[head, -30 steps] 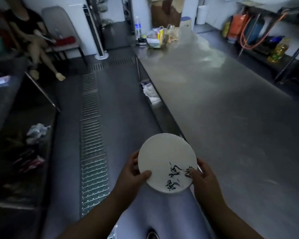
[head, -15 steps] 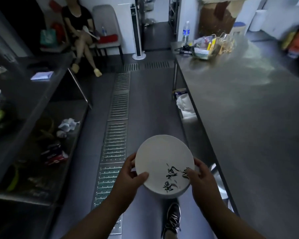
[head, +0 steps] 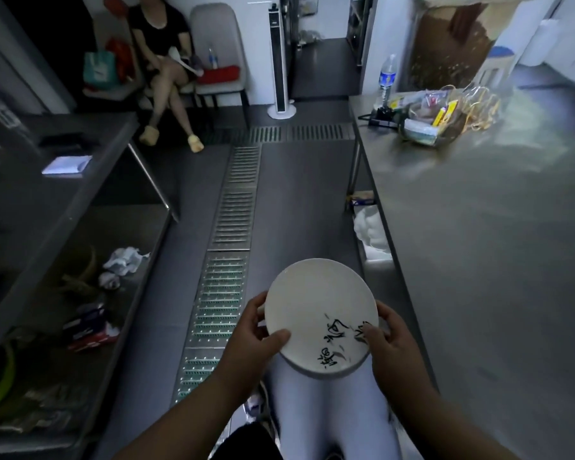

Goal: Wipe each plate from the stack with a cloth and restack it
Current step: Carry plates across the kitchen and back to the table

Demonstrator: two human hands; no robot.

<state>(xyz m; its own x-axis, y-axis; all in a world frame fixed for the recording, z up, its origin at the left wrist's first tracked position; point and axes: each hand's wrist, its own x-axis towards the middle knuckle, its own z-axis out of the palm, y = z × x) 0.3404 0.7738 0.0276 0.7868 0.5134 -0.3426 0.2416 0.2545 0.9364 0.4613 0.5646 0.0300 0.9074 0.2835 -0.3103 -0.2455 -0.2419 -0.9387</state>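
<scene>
Dim kitchen aisle, floor drain grate [head: 233,207], steel counter [head: 478,244] right.

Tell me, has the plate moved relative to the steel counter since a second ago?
Yes. The plate sat at the steel counter edge; now it is left of it, over the aisle.

You are reaching both bare forearms forward from the bottom of the view, elbows low and wrists angling inward. Your left hand [head: 250,330] is curling at the plate's [head: 316,303] left rim, thumb lying over the top face and fingers tucked beneath. Your right hand [head: 390,340] is gripping the right rim, thumb pressing on the face beside the dark markings.
</scene>
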